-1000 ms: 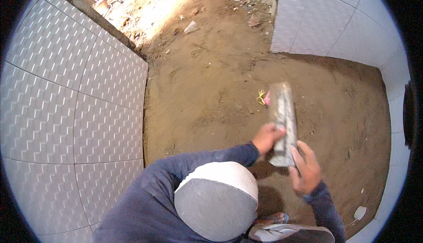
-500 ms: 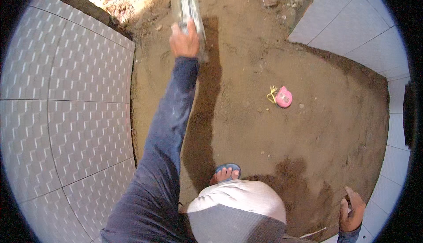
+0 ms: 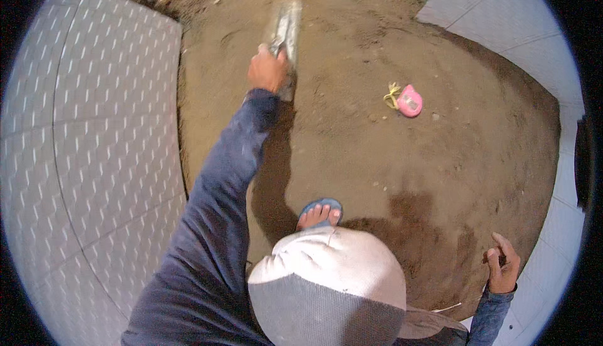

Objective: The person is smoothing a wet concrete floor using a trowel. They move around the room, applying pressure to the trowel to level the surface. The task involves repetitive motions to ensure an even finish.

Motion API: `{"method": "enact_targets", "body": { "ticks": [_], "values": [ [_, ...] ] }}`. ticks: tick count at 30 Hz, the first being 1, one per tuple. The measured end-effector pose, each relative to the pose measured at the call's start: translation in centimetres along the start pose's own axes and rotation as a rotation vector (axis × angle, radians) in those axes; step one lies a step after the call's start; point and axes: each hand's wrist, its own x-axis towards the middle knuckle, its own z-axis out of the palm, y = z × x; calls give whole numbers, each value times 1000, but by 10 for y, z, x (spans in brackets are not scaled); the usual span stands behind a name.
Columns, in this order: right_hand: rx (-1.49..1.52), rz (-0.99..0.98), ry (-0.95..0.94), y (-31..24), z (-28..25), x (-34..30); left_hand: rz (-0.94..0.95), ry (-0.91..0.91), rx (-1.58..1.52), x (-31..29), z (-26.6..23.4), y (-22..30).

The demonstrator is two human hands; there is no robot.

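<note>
Head view is showing the left hand point(image 3: 268, 70) gripping a metal trowel point(image 3: 284, 35) flat on the sand bed point(image 3: 377, 157) near its far edge, beside the laid tiles point(image 3: 94, 157); levelling seems underway; right hand point(image 3: 502, 269) is hanging loosely curled, holding nothing; next pull likely needs even pressure.

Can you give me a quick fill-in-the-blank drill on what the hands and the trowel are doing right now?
The left hand grips a metal ____ laid on the sand bed.
The right hand holds ____.
A small ____-coloured object lies on the sand right of the tool.
One foot wears a ____ sandal.

Missing words: trowel; nothing; pink; blue
</note>
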Motion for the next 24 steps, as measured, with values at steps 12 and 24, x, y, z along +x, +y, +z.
{"method": "enact_targets", "body": {
  "ticks": [12, 24],
  "values": [
    [64, 180, -124, 1, -10, -18, -80, -197, -475, -125, -17, -52],
    [66, 135, -116, 0, -19, -33, -138, -100, -286, -209, -63, -18]
  ]
}}
